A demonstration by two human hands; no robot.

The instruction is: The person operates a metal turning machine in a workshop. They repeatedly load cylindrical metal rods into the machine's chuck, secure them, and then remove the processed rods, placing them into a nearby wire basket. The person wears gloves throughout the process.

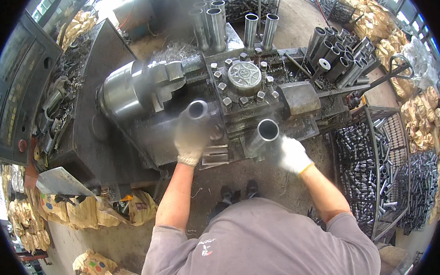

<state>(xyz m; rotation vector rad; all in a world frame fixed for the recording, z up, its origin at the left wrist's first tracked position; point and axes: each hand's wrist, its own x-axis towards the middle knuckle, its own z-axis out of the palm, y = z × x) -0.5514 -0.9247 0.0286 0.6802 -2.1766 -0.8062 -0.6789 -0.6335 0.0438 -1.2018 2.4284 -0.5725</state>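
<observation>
My left hand (192,141), in a pale work glove, is closed around an open-ended metal tube (197,110) in front of the lathe chuck (126,90). Its fingers are partly smeared by a blur. A second metal tube (268,130), its round mouth turned up toward me, tilts at the front of the lathe's carriage. My gloved right hand (294,155) grips its right side; the fingertips are mostly hidden and blurred. Behind both tubes sits the square tool post (245,79), ringed with bolts. The stepped chuck jaws (168,80) hold nothing that I can make out.
Upright metal tubes (217,29) stand behind the carriage, and many more tubes (338,54) crowd its right end. A wire cage (373,168) of small metal parts stands at right. Sacks (83,211) lie at left. A grey block (299,98) sits beside the tool post.
</observation>
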